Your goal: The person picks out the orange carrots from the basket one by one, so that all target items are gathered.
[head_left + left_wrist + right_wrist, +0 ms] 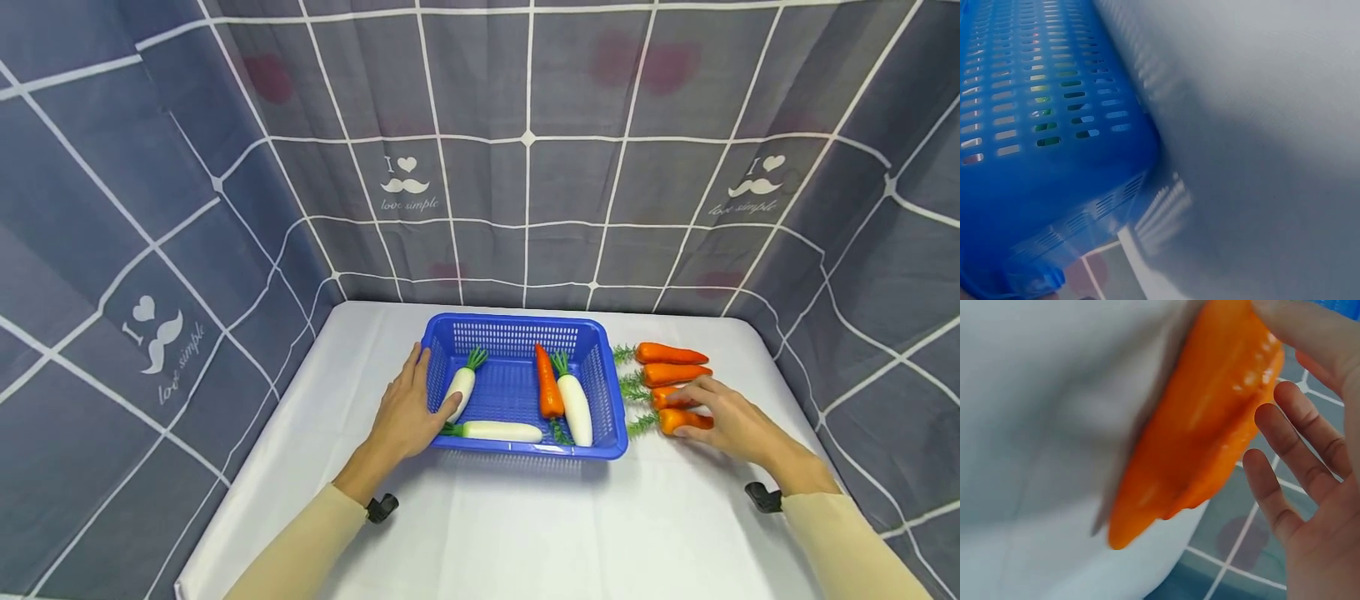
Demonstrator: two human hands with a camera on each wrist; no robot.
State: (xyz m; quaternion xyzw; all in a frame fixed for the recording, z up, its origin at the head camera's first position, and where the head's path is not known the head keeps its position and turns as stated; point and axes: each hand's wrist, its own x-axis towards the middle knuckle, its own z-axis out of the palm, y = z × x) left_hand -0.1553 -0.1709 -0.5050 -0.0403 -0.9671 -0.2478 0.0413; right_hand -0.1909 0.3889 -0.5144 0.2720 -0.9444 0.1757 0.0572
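A blue plastic basket (517, 447) stands on the white table, its perforated wall close up in the left wrist view. Inside it lie an orange carrot (548, 383) and three white radishes (575, 408) with green tops. My left hand (405, 408) holds the basket's left rim, thumb over the inner side and fingers outside. Several carrots with feathery green tops are lined up right of the basket. At the nearest carrot (1204, 419), my right hand (735, 421) pinches with thumb and index finger; the other fingers spread away from it in the right wrist view.
Three other loose carrots lie just behind the nearest one, the farthest carrot (671, 354) near the table's back right. Dark grid-patterned cloth (480, 183) hangs behind and at both sides of the white table (517, 533).
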